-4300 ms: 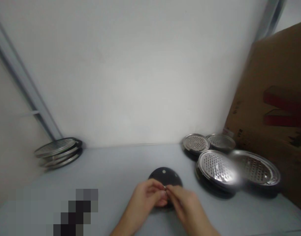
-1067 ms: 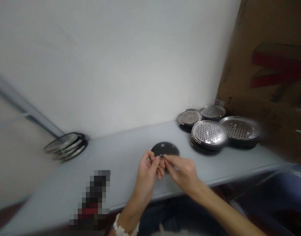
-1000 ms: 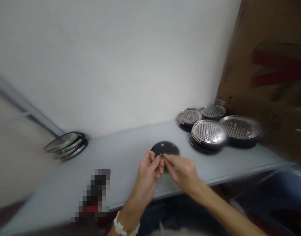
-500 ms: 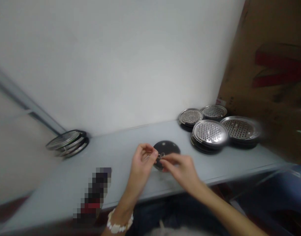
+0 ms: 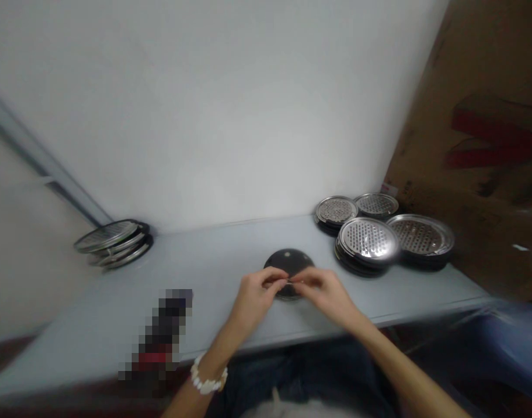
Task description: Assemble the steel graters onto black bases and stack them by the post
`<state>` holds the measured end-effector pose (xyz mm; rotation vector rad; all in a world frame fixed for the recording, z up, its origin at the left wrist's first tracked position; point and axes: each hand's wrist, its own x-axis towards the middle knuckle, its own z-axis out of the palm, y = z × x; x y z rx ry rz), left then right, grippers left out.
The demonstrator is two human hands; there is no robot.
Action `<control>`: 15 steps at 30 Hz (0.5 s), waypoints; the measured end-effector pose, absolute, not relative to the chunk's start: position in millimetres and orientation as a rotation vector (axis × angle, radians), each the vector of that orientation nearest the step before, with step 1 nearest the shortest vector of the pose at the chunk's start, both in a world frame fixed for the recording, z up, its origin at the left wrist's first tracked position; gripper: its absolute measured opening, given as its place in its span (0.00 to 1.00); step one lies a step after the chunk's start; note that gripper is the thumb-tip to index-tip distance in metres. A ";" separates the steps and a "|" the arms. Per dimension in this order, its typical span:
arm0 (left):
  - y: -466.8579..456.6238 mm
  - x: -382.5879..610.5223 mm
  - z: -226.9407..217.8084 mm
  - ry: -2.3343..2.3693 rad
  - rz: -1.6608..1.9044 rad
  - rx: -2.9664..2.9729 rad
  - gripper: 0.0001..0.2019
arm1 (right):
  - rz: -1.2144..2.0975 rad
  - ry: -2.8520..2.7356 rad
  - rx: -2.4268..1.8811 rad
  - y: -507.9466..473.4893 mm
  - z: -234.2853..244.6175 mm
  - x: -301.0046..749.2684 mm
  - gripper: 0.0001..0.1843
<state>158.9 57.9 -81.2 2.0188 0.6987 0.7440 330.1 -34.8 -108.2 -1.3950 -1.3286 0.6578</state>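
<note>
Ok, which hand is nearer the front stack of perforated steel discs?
Right. The right hand is just in front of and left of the stack; the left hand is farther away, on the right hand's far side, by the dark round disc.

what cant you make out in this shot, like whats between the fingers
Head view:
- small metal piece: too small, and pinched between left hand and right hand, so its shape is hidden
- dark round disc: near part hidden behind the hands
- pixelated object: blurred out, unidentifiable
- red print on the cardboard box: cut off by the right edge
</note>
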 end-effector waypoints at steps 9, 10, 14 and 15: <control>66.5 158.1 -113.1 0.519 0.658 2.559 0.06 | 0.147 -1.770 -1.394 -39.2 -141.3 336.4 0.09; 66.9 157.5 -114.3 0.509 0.653 2.582 0.06 | 0.137 -1.779 -1.388 -38.7 -143.3 336.5 0.09; 70.3 155.3 -116.9 0.477 0.637 2.634 0.07 | 0.087 -1.812 -1.340 -34.9 -151.4 336.2 0.10; 71.7 155.0 -117.2 0.463 0.634 2.631 0.07 | 0.076 -1.825 -1.334 -34.0 -153.0 336.1 0.10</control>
